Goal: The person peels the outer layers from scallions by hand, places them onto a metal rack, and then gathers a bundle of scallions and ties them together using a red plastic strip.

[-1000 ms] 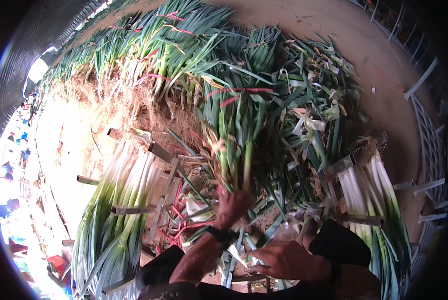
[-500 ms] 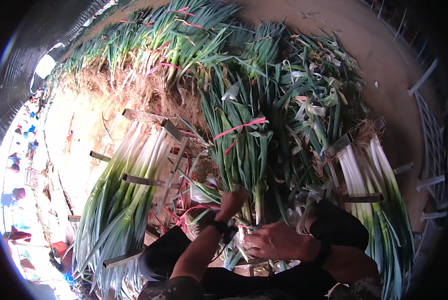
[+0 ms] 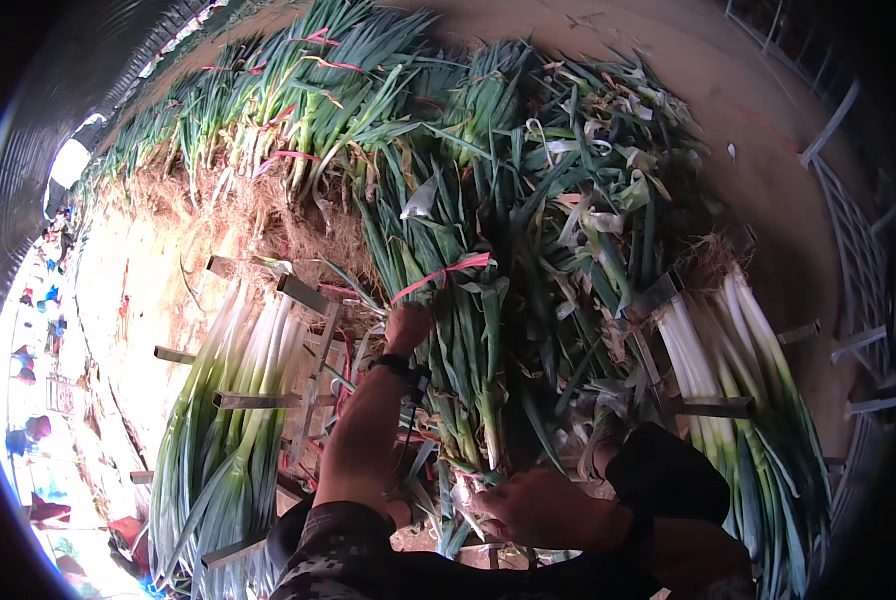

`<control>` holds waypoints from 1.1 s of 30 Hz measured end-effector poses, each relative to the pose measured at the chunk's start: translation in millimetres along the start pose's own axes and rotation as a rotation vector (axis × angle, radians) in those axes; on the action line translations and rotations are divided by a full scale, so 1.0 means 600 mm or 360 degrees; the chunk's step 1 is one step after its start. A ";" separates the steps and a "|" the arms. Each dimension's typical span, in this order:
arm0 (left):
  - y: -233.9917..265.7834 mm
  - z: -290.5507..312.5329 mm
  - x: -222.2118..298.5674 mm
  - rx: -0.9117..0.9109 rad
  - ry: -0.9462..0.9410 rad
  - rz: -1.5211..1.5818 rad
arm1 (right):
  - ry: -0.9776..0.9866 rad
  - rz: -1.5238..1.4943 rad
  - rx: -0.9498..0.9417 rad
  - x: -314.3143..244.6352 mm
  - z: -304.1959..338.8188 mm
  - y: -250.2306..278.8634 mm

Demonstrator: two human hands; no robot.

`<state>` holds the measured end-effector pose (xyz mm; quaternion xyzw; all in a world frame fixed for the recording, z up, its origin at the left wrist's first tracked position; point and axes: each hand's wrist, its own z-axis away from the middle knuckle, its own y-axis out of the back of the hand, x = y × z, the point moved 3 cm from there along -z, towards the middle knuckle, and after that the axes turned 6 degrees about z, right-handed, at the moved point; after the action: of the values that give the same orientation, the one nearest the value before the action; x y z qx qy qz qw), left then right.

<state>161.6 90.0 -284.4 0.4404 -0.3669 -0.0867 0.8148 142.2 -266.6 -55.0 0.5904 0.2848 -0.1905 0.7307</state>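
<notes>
A large bundle of leeks or big green onions (image 3: 455, 345) lies in front of me, leaves pointing away and roots toward me. A pink tie (image 3: 442, 276) crosses its leaves. My left hand (image 3: 408, 327) is closed at the bundle's left side, just below the tie; what its fingers hold is hidden. My right hand (image 3: 538, 508) is curled around the root end, near a lower red tie (image 3: 463, 472). Peeled white-stemmed onions rest in metal racks on both sides, one lot on the left (image 3: 238, 400) and one on the right (image 3: 738, 370).
Several tied bundles with roots (image 3: 298, 110) lie at the far left. Loose leaves and trimmings (image 3: 608, 190) are heaped at the far right. Metal bars (image 3: 258, 400) stick out from the left rack. Pale railing (image 3: 843, 230) runs along the right edge.
My left hand has moved up and left along the bundle, from near its base to just below the pink tie. My right hand stays by the root end. The view has shifted slightly.
</notes>
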 end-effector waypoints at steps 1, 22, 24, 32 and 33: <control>0.000 0.002 0.038 -0.0032 -0.0031 0.0020 | -0.0048 0.0005 -0.0003 0.002 0.011 0.006; 0.094 0.074 0.057 -0.0509 -0.0324 0.1833 | -0.0658 -0.1179 0.0567 0.247 -0.146 0.110; 0.066 0.094 0.057 -0.0574 -0.0345 0.2097 | -0.0630 -0.0936 0.0743 0.291 -0.220 0.145; 0.016 0.099 0.106 -0.0549 -0.0250 0.1875 | -0.0289 0.0502 0.0333 0.453 -0.417 0.101; 0.016 0.097 0.098 -0.0557 -0.0268 0.1847 | -0.0274 0.0493 0.0313 0.453 -0.435 0.102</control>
<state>162.8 30.5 -226.0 0.0201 -0.5903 0.2778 0.7576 337.6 17.0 -219.7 0.6772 0.1071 -0.1524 0.7119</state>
